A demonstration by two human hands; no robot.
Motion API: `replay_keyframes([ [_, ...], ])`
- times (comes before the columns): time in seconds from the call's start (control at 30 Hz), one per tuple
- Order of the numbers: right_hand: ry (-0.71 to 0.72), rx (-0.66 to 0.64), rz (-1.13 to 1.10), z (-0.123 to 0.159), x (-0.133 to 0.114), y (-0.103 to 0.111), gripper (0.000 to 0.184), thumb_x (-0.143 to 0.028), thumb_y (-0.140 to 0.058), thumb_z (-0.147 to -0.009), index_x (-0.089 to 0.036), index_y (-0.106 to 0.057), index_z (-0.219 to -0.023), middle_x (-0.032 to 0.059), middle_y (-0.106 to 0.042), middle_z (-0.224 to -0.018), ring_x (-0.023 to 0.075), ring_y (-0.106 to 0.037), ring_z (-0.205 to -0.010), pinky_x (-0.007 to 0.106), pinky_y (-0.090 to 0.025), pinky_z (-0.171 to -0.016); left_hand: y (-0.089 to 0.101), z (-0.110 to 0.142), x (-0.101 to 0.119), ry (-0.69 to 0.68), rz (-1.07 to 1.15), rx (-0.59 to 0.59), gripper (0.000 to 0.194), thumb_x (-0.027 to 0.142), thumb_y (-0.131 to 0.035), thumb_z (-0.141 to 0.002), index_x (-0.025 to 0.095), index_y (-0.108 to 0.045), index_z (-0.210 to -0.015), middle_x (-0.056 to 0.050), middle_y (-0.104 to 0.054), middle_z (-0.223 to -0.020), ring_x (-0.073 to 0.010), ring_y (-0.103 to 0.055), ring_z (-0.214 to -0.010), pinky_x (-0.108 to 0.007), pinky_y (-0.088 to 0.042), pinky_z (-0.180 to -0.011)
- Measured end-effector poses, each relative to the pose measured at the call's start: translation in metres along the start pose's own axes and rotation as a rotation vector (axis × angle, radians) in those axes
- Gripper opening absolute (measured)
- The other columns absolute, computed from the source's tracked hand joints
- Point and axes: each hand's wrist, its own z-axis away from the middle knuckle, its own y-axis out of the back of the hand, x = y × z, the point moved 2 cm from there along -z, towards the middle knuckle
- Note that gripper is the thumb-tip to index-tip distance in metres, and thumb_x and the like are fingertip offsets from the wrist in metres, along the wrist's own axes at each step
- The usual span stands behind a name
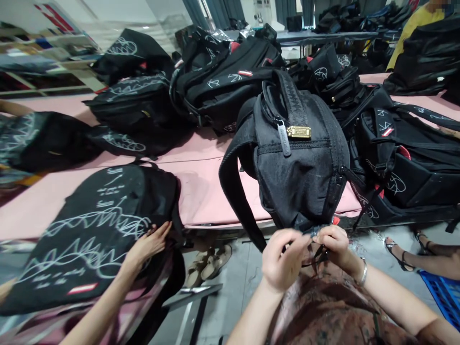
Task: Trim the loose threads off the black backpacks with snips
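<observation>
A black backpack [294, 172] leans at the table's edge in front of me. It has a top handle, a grey zipper pull [283, 138] and a gold-coloured plate [299, 132]. Both my hands are close together at its lower end. My left hand [282, 261] is closed in a pinch, but what its fingers hold is hidden. Beside it, my right hand [335, 243] pinches a thin black strap [319, 254] at the bag's bottom. A wide shoulder strap [235, 187] loops down on the bag's left side.
Black backpacks [223, 81] with white scribble prints are piled on the pink tabletop [203, 191]. At the left, a co-worker's hand [151, 244] rests on a printed backpack [97, 230]. A blue crate [440, 297] and another person's feet [398, 251] are on the right.
</observation>
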Motion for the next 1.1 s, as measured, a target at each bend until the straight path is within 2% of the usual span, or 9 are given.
replay_keyframes([
  [0.13,0.021,-0.006,-0.022,0.004,0.001,-0.002,0.018,-0.019,-0.05,-0.085,-0.019,-0.061,-0.07,0.0,-0.062,-0.064,0.01,-0.053,-0.056,0.023,-0.039,-0.054,-0.009,-0.013,0.001,0.169,-0.041,-0.609,0.022,0.01,-0.045,-0.08,0.016,-0.063,-0.092,-0.005,-0.066,-0.089,-0.0141,-0.063,-0.081,-0.022,-0.05,-0.071],
  [0.2,0.045,-0.019,-0.017,0.004,0.002,-0.004,0.02,-0.019,-0.049,-0.085,-0.019,-0.06,-0.068,-0.0004,-0.062,-0.064,0.0094,-0.052,-0.055,0.023,-0.038,-0.054,-0.016,-0.02,-0.001,0.246,-0.144,-0.845,0.025,0.012,-0.047,-0.078,0.016,-0.063,-0.097,-0.006,-0.067,-0.09,-0.0169,-0.064,-0.079,-0.025,-0.05,-0.067],
  [0.27,0.069,-0.029,0.002,0.005,0.003,-0.005,0.022,-0.019,-0.049,-0.085,-0.02,-0.061,-0.067,-0.0005,-0.062,-0.064,0.0092,-0.051,-0.054,0.023,-0.037,-0.053,-0.021,-0.026,-0.002,0.291,-0.248,-0.969,0.028,0.013,-0.047,-0.077,0.018,-0.063,-0.1,-0.006,-0.067,-0.089,-0.0195,-0.065,-0.078,-0.027,-0.049,-0.064],
  [0.37,0.096,-0.028,0.024,0.006,0.006,-0.008,0.021,-0.017,-0.05,-0.085,-0.02,-0.062,-0.068,-0.0002,-0.062,-0.065,0.009,-0.05,-0.055,0.022,-0.037,-0.054,-0.027,-0.031,0.0,0.262,-0.339,-1.064,0.024,0.017,-0.046,-0.078,0.021,-0.065,-0.093,-0.005,-0.067,-0.081,-0.0216,-0.065,-0.074,-0.027,-0.045,-0.055],
  [0.5,0.13,-0.032,0.042,0.005,0.009,-0.01,0.023,-0.017,-0.049,-0.085,-0.02,-0.063,-0.066,0.0,-0.062,-0.066,0.0085,-0.05,-0.056,0.022,-0.038,-0.055,-0.034,-0.031,0.002,0.221,-0.42,-1.094,0.019,0.023,-0.046,-0.079,0.021,-0.065,-0.08,-0.003,-0.064,-0.073,-0.0221,-0.063,-0.067,-0.027,-0.037,-0.048],
  [0.7,0.082,-0.049,0.096,0.005,0.008,-0.009,0.022,-0.016,-0.052,-0.084,-0.019,-0.061,-0.064,0.0001,-0.061,-0.068,0.0086,-0.051,-0.058,0.021,-0.038,-0.054,-0.034,-0.023,-0.002,0.157,-0.464,-1.044,0.026,0.025,-0.038,-0.083,0.018,-0.063,-0.079,-0.005,-0.063,-0.074,-0.0209,-0.062,-0.066,-0.027,-0.036,-0.049],
  [0.9,-0.253,-0.095,-0.006,0.01,-0.004,0.014,0.021,-0.015,-0.043,-0.084,-0.02,-0.063,-0.086,0.0064,-0.059,-0.087,0.0138,-0.057,-0.074,0.024,-0.046,-0.062,-0.032,-0.012,-0.008,0.142,-0.423,-0.92,0.028,0.021,-0.034,-0.087,0.017,-0.061,-0.095,-0.006,-0.065,-0.083,-0.0181,-0.062,-0.073,-0.026,-0.042,-0.057],
  [1.0,-0.461,-0.205,0.012,0.003,-0.011,0.034,0.011,-0.023,-0.051,-0.082,-0.018,-0.058,-0.089,0.0048,-0.059,-0.081,0.0163,-0.058,-0.073,0.026,-0.047,-0.065,-0.034,-0.006,-0.01,0.129,-0.403,-0.837,0.028,0.019,-0.034,-0.087,0.016,-0.061,-0.096,-0.007,-0.065,-0.086,-0.0169,-0.062,-0.075,-0.025,-0.044,-0.061],
  [1.1,-0.587,-0.372,0.022,-0.013,-0.02,0.055,0.021,-0.024,-0.05,-0.083,-0.017,-0.05,-0.103,0.0066,-0.06,-0.089,0.0181,-0.059,-0.078,0.027,-0.047,-0.067,-0.034,-0.003,-0.012,0.128,-0.385,-0.791,0.028,0.018,-0.035,-0.087,0.014,-0.06,-0.099,-0.008,-0.065,-0.09,-0.0165,-0.062,-0.076,-0.025,-0.046,-0.064],
])
